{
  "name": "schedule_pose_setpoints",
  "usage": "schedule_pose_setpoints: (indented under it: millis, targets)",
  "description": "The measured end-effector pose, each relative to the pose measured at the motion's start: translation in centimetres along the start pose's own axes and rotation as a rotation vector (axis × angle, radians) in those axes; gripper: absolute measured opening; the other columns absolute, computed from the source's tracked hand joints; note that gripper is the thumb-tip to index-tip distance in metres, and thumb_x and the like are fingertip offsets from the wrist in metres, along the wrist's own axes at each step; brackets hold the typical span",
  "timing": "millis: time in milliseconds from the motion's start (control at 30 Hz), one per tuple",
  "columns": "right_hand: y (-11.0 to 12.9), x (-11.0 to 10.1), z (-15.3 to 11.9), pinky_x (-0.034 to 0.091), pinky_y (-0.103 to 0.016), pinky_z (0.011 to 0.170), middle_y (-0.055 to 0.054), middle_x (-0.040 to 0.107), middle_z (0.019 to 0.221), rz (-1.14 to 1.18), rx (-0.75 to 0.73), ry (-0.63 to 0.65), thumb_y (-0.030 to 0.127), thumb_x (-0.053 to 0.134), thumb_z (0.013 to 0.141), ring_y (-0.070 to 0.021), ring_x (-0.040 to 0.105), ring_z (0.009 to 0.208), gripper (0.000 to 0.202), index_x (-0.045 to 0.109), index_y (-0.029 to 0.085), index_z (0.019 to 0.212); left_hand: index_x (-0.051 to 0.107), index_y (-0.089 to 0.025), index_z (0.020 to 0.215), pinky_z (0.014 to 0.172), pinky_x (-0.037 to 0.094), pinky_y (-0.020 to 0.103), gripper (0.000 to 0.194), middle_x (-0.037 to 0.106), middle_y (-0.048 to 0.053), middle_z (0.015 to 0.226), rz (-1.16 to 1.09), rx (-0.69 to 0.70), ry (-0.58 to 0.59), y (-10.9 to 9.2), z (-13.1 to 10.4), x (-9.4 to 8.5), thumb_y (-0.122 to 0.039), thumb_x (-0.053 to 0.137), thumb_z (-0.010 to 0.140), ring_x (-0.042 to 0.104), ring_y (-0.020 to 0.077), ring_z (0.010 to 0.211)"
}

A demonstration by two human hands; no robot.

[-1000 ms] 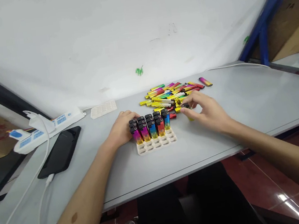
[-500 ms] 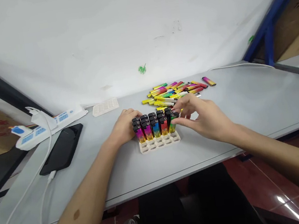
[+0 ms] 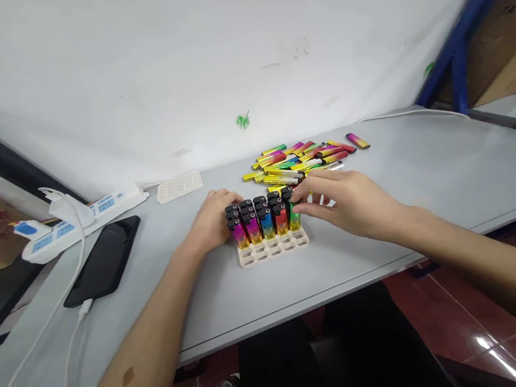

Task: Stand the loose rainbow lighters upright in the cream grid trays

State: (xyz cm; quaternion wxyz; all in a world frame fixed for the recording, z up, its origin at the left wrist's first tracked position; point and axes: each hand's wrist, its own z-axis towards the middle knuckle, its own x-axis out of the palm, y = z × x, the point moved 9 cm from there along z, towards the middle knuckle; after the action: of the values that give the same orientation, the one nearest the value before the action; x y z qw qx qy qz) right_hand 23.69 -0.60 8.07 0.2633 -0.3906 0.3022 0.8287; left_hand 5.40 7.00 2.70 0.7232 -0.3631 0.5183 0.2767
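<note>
Pinching the green lighter [image 3: 294, 221] near its black top, the right hand [image 3: 349, 202] came in at the right side of the rack [image 3: 273, 254], thumb on the near side and forefinger above. The green lighter stood upright at the right end of the rack's nearest filled row, with a red lighter [image 3: 281, 220] just beside it, then a blue lighter [image 3: 267, 224] and two purple ones along to the rack's left end. Behind that row, further black tops [image 3: 259, 200] showed in lines toward the rack's far side. Along the rack's near edge two rows of oval holes lay bare.

The left hand [image 3: 213, 222] was at the rack's far left corner, its fingers curled behind the lighters there — whether they gripped the rack or only rested against it, I cannot tell, since the fingertips were hidden.

Beyond the rack, a bit to its right, a pile [image 3: 282, 163] of shiny lighters lay on its side in yellow, red, green and purple, partly hidden by the right hand. One loose lighter [image 3: 357, 140] lay apart from the pile, farther to the rack's right. Behind the rack and to its left sat a spare rack [image 3: 179, 186], flat on the tabletop [image 3: 395, 180]. Well to the rack's left were a phone [image 3: 104, 260] with a white cable [image 3: 85, 309] plugged in — and, past it, a power strip [image 3: 127, 202].
</note>
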Motion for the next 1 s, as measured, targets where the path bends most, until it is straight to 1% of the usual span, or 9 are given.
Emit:
schedule_pose_setpoints:
  millis: [100,233,433,600,700,767,867,933,1000]
  targets:
    - [0.1,-0.7,0.5,0.042,-0.031,0.064,-0.004,0.068,0.087,0.044,-0.022,-0.044,0.039,0.052,0.097,-0.0178,0.06,0.074,0.022,0.066,0.023,0.09,0.062,-0.018,0.098,0.087,0.041,0.038,0.025,0.065,0.009,0.102,0.005,-0.002,0.002,0.1,0.0,0.1,-0.013,0.056,0.074,0.056,0.025,0.097]
    - [-4.0,-0.9,1.7,0.042,-0.034,0.069,-0.006,0.067,0.085,0.015,0.144,-0.122,0.035,0.045,0.098,-0.0194,0.058,0.074,0.026,0.064,0.021,0.086,0.062,-0.018,0.099,0.087,0.041,0.038,0.026,0.065,0.008,0.101,0.001,0.004,-0.002,0.1,-0.1,0.1,-0.014,0.057,0.074,0.056,0.0249,0.096]
    - [-7.1,3.7,1.2,0.042,-0.045,0.086,-0.01,0.063,0.094,-0.141,0.064,0.117,0.045,0.066,0.082,-0.0298,0.05,0.097,0.023,0.07,0.022,0.085,0.062,-0.018,0.099,0.086,0.042,0.038,0.026,0.065,0.009,0.102,-0.012,-0.025,0.004,0.3,-0.1,0.0,-0.015,0.058,0.074,0.055,0.0252,0.097]
    - [-8.4,2.3,0.4,0.042,-0.048,0.094,-0.007,0.065,0.1,0.19,0.213,-0.028,0.046,0.069,0.081,-0.0278,0.056,0.102,0.024,0.064,0.022,0.084,0.062,-0.018,0.098,0.087,0.042,0.038,0.025,0.065,0.008,0.1,-0.011,-0.006,-0.006,0.2,0.1,0.0,-0.016,0.058,0.073,0.056,0.025,0.096]
    - [-9.9,1.3,0.2,0.05,-0.04,0.082,-0.004,0.067,0.09,0.586,0.362,-0.195,0.046,0.062,0.087,-0.0212,0.064,0.09,0.024,0.053,0.023,0.09,0.063,-0.017,0.098,0.085,0.042,0.038,0.027,0.065,0.009,0.1,0.004,-0.019,-0.001,0.4,0.1,0.1,-0.016,0.058,0.071,0.056,0.0257,0.096]
    - [-10.7,1.7,0.0,0.049,-0.032,0.063,0.001,0.063,0.076,0.792,0.454,-0.254,0.05,0.057,0.091,-0.0157,0.062,0.067,0.026,0.047,0.026,0.094,0.063,-0.017,0.098,0.084,0.042,0.037,0.027,0.065,0.009,0.099,0.007,-0.018,0.001,0.4,0.1,0.1,-0.015,0.058,0.071,0.056,0.0256,0.095]
    - [-10.9,3.2,-0.3,0.029,-0.025,0.04,0.008,0.045,0.058,0.92,0.549,-0.192,0.058,0.054,0.091,-0.0087,0.036,0.039,0.033,0.046,0.027,0.095,0.063,-0.017,0.098,0.086,0.042,0.038,0.026,0.065,0.009,0.099,0.006,-0.015,0.004,0.3,0.1,0.0,-0.015,0.057,0.072,0.056,0.0256,0.095]
    - [-10.5,4.2,-0.5,0.021,-0.025,0.038,0.009,0.034,0.055,0.953,0.573,-0.111,0.064,0.048,0.092,-0.0076,0.024,0.038,0.039,0.05,0.025,0.09,0.063,-0.017,0.098,0.086,0.041,0.038,0.027,0.066,0.01,0.101,0.007,-0.021,0.001,0.3,0.1,0.0,-0.014,0.057,0.073,0.057,0.0258,0.096]
    - [-10.3,4.5,-0.6,0.02,-0.025,0.039,0.007,0.031,0.056,0.971,0.582,-0.08,0.068,0.042,0.092,-0.0078,0.023,0.041,0.048,0.053,0.022,0.083,0.063,-0.016,0.099,0.088,0.041,0.038,0.028,0.066,0.01,0.102,0.005,-0.02,0.0,0.2,0.0,-0.1,-0.013,0.057,0.072,0.057,0.0259,0.098]
